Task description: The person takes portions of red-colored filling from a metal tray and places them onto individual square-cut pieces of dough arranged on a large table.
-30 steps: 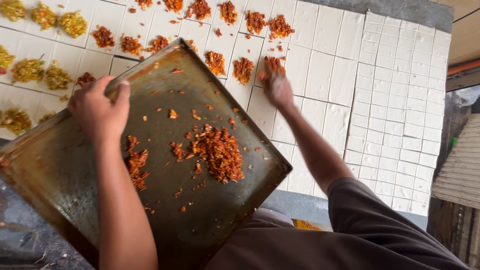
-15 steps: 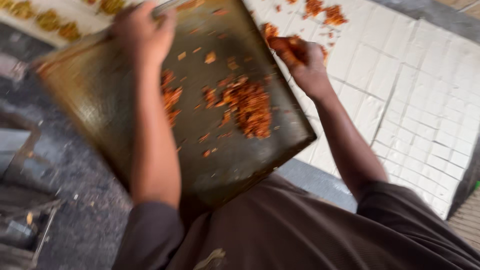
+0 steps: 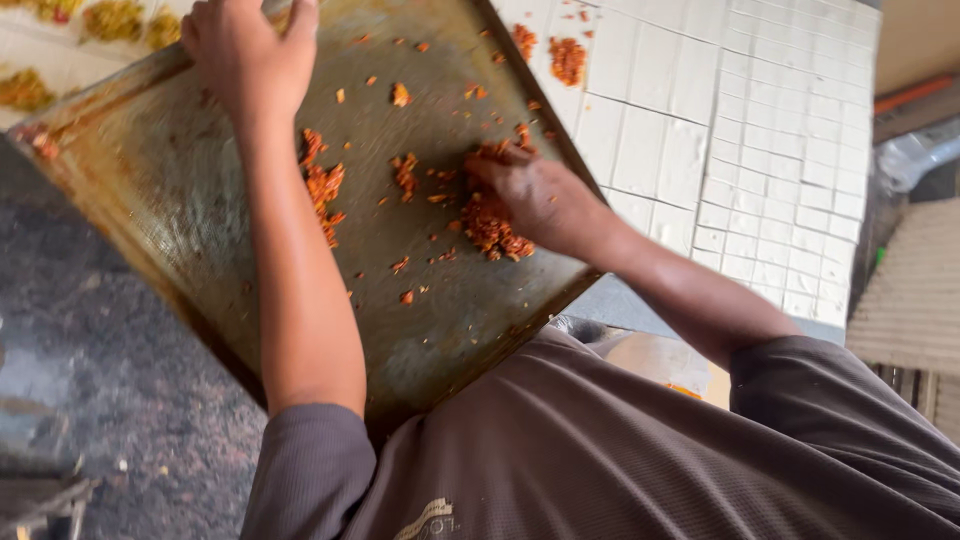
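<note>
Gripping the far edge of a large, worn metal tray [image 3: 200, 230], the left hand [image 3: 250, 55] is seen with its fingers curled over the rim near the top of the view, so the tray is held firmly. The right hand [image 3: 535, 195] is laid on the tray's surface near its right edge, fingers bent and gathered into a heap of reddish-orange chopped filling [image 3: 490, 225]; whether a portion is actually pinched cannot be told. A smaller streak of the same filling [image 3: 322, 185] is seen just beside the left forearm, and loose crumbs are scattered across the tray. The tray is tilted over a sheet of white dough cut into squares [image 3: 760, 150]. Small reddish mounds [image 3: 567, 58] are set on squares just beyond the tray's right corner, and yellowish mounds [image 3: 110, 18] at the upper left. A dark speckled stone counter [image 3: 90, 380] is seen at lower left.
</note>
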